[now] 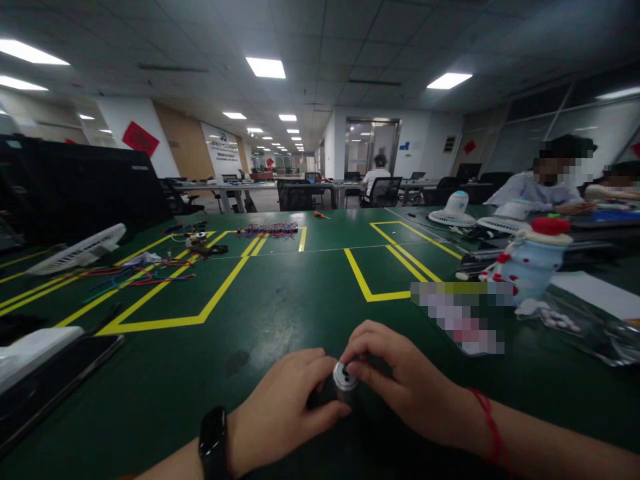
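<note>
The left hand (295, 393) holds a small metal cylinder (345, 380) between thumb and fingers, at six o'clock on the green desk (280, 300). The right hand (395, 373) has its thumb and index finger close together, at the top of this cylinder. At two o'clock from the hands there is a blue bottle (535, 263) with red lid. At eleven o'clock, red and blue wires (145, 273) lie loose. Farther, near twelve o'clock, is an orange screwdriver (320, 215).

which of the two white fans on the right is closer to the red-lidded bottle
The right-hand white fan, just behind the light blue bottle; the other white fan sits farther left.
</note>
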`<state>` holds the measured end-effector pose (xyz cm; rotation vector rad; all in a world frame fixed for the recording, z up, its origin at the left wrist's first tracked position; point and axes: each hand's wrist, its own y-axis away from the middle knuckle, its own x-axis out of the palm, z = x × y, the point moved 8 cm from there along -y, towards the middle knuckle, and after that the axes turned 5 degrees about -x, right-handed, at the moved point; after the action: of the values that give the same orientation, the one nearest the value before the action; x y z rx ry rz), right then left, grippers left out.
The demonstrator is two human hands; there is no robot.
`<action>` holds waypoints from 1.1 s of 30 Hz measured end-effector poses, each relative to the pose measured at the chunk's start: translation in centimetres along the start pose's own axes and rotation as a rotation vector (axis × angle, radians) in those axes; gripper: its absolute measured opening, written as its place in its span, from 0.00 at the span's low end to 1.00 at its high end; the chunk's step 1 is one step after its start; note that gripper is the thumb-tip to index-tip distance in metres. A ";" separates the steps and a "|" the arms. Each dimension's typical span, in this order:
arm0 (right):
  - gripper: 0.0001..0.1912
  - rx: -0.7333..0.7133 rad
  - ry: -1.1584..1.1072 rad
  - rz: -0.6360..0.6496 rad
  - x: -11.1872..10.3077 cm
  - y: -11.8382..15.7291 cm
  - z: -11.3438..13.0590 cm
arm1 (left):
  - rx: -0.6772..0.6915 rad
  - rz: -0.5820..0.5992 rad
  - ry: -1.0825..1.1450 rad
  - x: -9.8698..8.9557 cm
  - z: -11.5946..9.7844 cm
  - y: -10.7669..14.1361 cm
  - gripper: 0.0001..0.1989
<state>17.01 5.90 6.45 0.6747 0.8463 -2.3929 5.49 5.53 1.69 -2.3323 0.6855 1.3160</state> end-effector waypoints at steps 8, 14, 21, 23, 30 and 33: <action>0.07 0.008 0.031 0.011 -0.2 -0.1 0.5 | 0.006 0.001 0.005 0.0 0.0 0.0 0.08; 0.02 0.050 -0.012 -0.055 -0.4 -0.1 -0.1 | -0.002 0.001 0.002 -0.1 0.0 -0.1 0.08; 0.02 0.067 -0.072 -0.035 -0.1 0.1 -0.3 | 0.001 0.003 0.003 0.0 0.1 0.0 0.07; 0.03 0.099 -0.097 -0.064 -0.6 0.1 -1.2 | -0.002 0.000 -0.002 0.0 0.1 0.0 0.07; 0.08 0.205 0.272 -0.196 -5.3 0.2 -7.1 | -0.017 0.005 -0.001 -0.3 -0.1 0.0 0.09; 0.09 0.263 0.453 -0.152 -6.1 0.7 -9.5 | -0.025 0.013 0.008 -0.3 0.0 0.0 0.08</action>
<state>24.66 13.66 3.32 1.3360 0.7828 -2.5542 5.37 5.59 1.95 -2.3579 0.6913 1.3297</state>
